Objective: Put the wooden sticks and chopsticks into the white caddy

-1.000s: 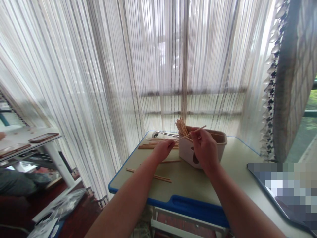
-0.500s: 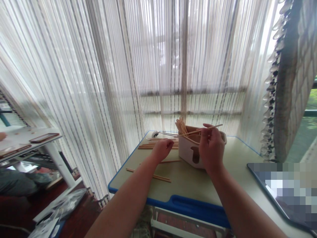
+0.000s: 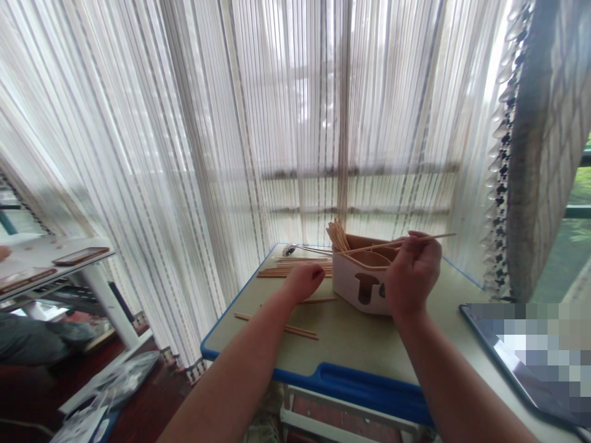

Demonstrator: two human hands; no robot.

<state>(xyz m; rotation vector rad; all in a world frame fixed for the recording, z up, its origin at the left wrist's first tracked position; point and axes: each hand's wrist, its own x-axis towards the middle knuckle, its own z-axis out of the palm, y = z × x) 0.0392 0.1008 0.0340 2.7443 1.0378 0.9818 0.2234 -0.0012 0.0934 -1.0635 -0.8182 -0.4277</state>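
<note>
Beyond the curled left hand (image 3: 305, 280), contents unclear, loose chopsticks (image 3: 276, 272) lie, while a bundle (image 3: 337, 235) stands in the utensil caddy (image 3: 344, 284) by the right hand (image 3: 414, 275), closed around one chopstick (image 3: 441, 237).

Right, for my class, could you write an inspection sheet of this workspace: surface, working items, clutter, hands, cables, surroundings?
Surface: pale table with blue edging.
Working items: bundle of sticks standing in a pale holder; loose sticks lying to its left.
Clutter: metal utensil behind the loose sticks; dark-framed panel, partly pixelated, at right.
Hands: right hand grips one thin stick; left hand curled, no stick visible in it.
Cables: nothing seen.
Surroundings: striped curtain behind; second table at left.
</note>
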